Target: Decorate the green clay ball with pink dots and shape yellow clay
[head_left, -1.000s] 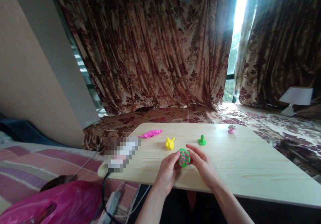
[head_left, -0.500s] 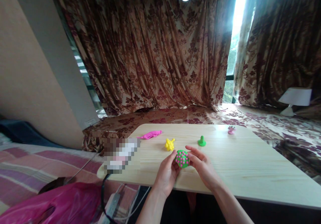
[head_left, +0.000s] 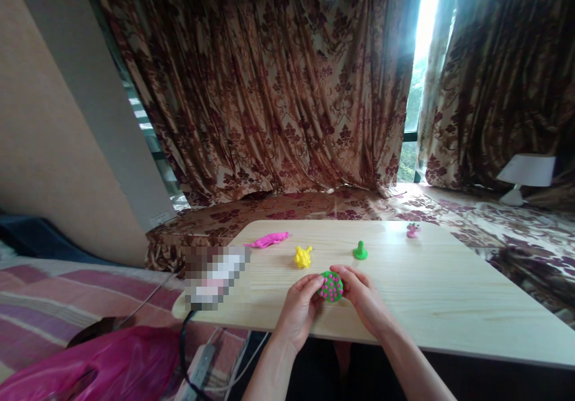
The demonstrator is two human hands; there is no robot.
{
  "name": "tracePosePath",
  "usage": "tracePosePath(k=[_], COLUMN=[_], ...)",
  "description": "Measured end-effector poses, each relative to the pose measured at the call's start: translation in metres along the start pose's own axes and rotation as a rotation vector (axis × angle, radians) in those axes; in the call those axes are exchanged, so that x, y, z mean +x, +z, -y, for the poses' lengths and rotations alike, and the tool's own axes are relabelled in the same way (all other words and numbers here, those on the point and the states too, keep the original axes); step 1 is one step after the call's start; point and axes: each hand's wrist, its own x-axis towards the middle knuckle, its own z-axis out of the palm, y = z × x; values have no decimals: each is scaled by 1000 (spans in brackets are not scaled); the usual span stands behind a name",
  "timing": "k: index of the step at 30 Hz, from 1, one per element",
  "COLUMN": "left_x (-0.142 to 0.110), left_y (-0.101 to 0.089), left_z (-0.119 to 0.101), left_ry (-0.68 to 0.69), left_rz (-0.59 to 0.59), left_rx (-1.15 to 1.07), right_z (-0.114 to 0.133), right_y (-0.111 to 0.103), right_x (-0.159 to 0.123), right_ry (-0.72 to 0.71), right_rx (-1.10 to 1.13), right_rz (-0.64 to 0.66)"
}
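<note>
Green disc (head_left: 331, 286) with pink dots, one — above the near edge of the pale wooden worktop (head_left: 449, 293), held in the left hand's (head_left: 303, 305) narrow grip; right hand (head_left: 359, 290) at its other side, fingers bent. Beyond — yellow lump (head_left: 302, 257), small green piece (head_left: 360, 251).

A pale wooden table (head_left: 440, 293) carries pink (head_left: 271, 240), yellow (head_left: 303, 257), green (head_left: 360, 251) and pinkish (head_left: 412, 230) pieces.
</note>
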Motion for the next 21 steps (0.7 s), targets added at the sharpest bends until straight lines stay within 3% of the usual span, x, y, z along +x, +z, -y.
tracePosePath(k=[17, 21], left_x=[0, 4], left_y=[4, 2], left_z=[0, -2], left_ry=[-13, -26], left_rz=[28, -83], left_rx=[48, -42], right_z=[-2, -1], right_y=[0, 1], right_x=[0, -1], right_ry=[3, 44], right_rx=[-88, 13], right_rz=[17, 52])
